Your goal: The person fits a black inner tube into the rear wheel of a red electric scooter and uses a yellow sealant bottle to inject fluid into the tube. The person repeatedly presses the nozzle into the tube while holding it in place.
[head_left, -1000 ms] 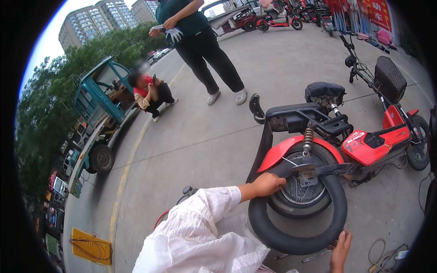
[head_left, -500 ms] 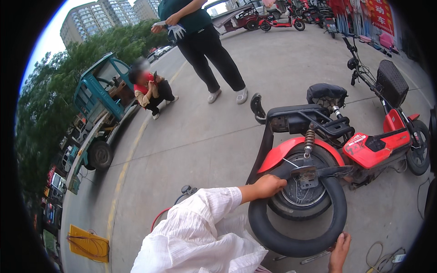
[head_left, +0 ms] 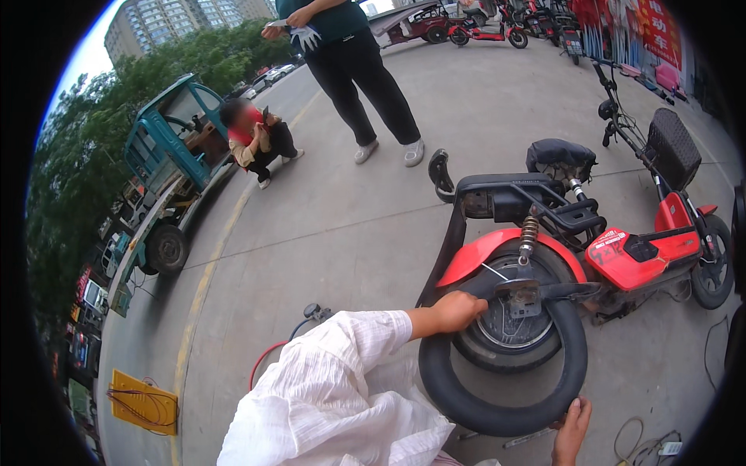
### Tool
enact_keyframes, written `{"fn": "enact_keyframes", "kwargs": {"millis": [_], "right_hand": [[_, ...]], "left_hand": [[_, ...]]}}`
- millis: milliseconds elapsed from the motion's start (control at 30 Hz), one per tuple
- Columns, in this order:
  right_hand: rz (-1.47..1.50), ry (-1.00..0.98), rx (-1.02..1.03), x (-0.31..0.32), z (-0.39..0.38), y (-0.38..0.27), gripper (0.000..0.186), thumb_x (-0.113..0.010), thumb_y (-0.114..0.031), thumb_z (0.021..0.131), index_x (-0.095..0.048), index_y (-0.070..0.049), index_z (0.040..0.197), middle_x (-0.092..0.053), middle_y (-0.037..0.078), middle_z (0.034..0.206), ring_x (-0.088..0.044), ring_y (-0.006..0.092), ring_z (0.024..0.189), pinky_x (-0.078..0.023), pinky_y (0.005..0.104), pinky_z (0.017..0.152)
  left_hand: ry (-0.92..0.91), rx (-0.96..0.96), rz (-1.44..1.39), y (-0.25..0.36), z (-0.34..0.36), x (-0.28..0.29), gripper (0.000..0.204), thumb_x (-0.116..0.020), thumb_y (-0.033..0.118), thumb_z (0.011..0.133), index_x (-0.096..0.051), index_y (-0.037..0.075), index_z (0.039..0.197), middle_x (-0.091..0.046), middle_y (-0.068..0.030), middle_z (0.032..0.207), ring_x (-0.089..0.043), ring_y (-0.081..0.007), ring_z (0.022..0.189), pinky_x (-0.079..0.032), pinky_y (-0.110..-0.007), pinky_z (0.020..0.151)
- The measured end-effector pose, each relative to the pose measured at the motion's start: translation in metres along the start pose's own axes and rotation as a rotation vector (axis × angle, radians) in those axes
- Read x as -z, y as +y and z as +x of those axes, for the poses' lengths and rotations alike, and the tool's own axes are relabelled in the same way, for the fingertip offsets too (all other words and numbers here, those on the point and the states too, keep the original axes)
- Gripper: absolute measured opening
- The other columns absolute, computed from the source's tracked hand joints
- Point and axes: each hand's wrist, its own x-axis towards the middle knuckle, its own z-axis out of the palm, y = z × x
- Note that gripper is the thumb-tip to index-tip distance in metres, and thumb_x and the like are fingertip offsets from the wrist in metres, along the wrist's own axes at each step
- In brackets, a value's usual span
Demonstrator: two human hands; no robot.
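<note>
A black inner tube (head_left: 497,418), rounded as if filled with air, hangs around the swingarm end beside the rear wheel (head_left: 509,353) of a red electric scooter (head_left: 639,255) lying on its side. My left hand (head_left: 457,312) is closed round the tube's upper left part, next to the wheel hub. At the tube's lower right edge, my right hand (head_left: 573,429) grips it from outside, with some fingers hidden behind the rubber. The tube overlaps the lower part of the wheel, and a metal bracket (head_left: 518,298) covers part of the hub.
Metal bars (head_left: 528,438) and a loose cable (head_left: 639,449) lie on the concrete near my right hand. A red hose with a fitting (head_left: 314,312) runs by my left sleeve. Ahead, one person (head_left: 365,85) stands and another (head_left: 260,140) crouches beside a teal cargo vehicle (head_left: 175,147).
Both hands keep their hold on the inner tube, which has shifted very slightly left. The view has tilted a little; the scooter stays where it lies.
</note>
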Motion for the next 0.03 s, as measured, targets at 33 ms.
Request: {"fn": "enact_keyframes", "kwargs": {"millis": [33], "right_hand": [[-0.016,-0.024,0.005,-0.0018,-0.0022,-0.0029,0.044,-0.044,-0.043,0.112,-0.049,-0.009,0.141,-0.065,0.008,0.113,-0.064,0.0135,0.083,-0.053,0.0243,0.064]], "left_hand": [[-0.006,0.013,0.010,0.0008,-0.0016,0.0008,0.015,-0.071,0.018,0.092,-0.065,0.007,0.100,-0.073,-0.0170,0.089,-0.071,-0.0386,0.086,-0.055,-0.050,0.076]]}}
